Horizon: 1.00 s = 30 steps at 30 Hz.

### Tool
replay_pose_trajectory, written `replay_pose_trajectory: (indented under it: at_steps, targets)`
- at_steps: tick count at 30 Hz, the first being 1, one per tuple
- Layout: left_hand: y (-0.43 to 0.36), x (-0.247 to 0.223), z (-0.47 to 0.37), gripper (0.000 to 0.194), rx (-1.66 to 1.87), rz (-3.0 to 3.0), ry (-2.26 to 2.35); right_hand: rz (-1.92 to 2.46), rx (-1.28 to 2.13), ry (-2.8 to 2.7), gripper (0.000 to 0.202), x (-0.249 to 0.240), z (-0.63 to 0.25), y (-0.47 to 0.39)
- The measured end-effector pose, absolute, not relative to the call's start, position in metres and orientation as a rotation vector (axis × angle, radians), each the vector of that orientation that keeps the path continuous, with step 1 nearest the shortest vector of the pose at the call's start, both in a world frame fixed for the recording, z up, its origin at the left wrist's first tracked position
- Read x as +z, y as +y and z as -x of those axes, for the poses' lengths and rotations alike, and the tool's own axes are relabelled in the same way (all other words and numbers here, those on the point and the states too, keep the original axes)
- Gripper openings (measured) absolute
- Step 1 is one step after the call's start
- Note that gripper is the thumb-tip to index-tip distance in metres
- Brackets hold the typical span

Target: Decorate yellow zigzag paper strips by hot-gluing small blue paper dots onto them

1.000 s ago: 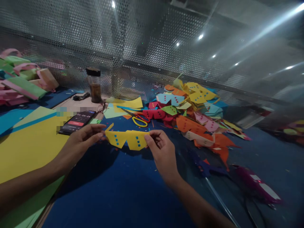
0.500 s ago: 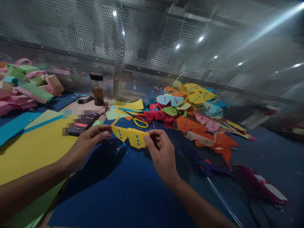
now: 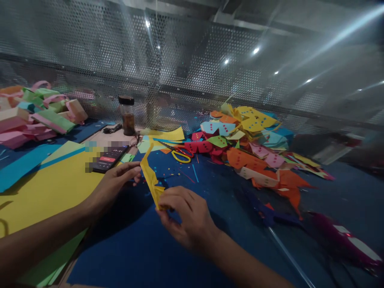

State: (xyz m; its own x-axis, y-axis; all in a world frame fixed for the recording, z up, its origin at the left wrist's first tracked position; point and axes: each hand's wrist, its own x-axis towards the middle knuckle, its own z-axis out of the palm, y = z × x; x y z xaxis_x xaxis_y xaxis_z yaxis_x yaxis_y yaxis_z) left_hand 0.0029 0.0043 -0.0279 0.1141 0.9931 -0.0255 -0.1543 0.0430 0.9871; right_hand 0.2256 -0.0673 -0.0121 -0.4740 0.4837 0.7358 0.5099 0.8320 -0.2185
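Observation:
A folded yellow paper piece (image 3: 151,178) stands edge-on above the blue sheet (image 3: 144,248), its narrow strip pointing up. My right hand (image 3: 187,216) pinches its lower end between thumb and fingers. Close to its left side is my left hand (image 3: 121,180), fingers apart and curved, with nothing in them; the fingertips come near the paper's upper part. Scissors with red and yellow handles (image 3: 181,160) lie just behind, among small paper scraps.
Coloured cut papers (image 3: 255,120) are heaped at the back right. A purple glue gun (image 3: 264,212) and a magenta device (image 3: 345,236) lie at right. At left are large yellow sheets (image 3: 60,184), a phone (image 3: 111,157), a jar (image 3: 128,120) and folded paper pieces (image 3: 51,120).
My right hand has moved down and left, turning the yellow paper from facing me to edge-on. My left hand has hardly moved. The view has shifted slightly.

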Motion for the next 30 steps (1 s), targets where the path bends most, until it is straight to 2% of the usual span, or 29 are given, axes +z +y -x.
replay_pose_trajectory:
  at_steps: [10,15,20,26,28,30]
  targets:
    - [0.008,-0.035,-0.002,0.034,1.172,-1.13,1.037,0.62,-0.154,-2.423,0.012,-0.024,-0.216,-0.071]
    - [0.005,-0.035,-0.003,0.034,1.139,-1.069,1.042,0.627,0.11,-2.253,0.024,-0.021,-0.217,-0.072]
    - [-0.005,-0.029,-0.006,0.037,0.951,-1.085,0.969,0.998,0.406,-1.849,0.002,-0.017,-0.224,-0.06]
    - [-0.02,-0.026,-0.016,0.021,0.689,-1.22,0.901,1.074,0.856,-1.686,0.032,-0.017,-0.225,-0.047]
    - [-0.024,-0.025,-0.02,0.02,0.638,-1.287,0.918,1.03,0.899,-1.696,0.025,-0.016,-0.223,-0.047]
    - [-0.025,-0.023,-0.023,0.021,0.614,-1.324,0.94,1.011,0.878,-1.693,0.01,-0.016,-0.221,-0.048]
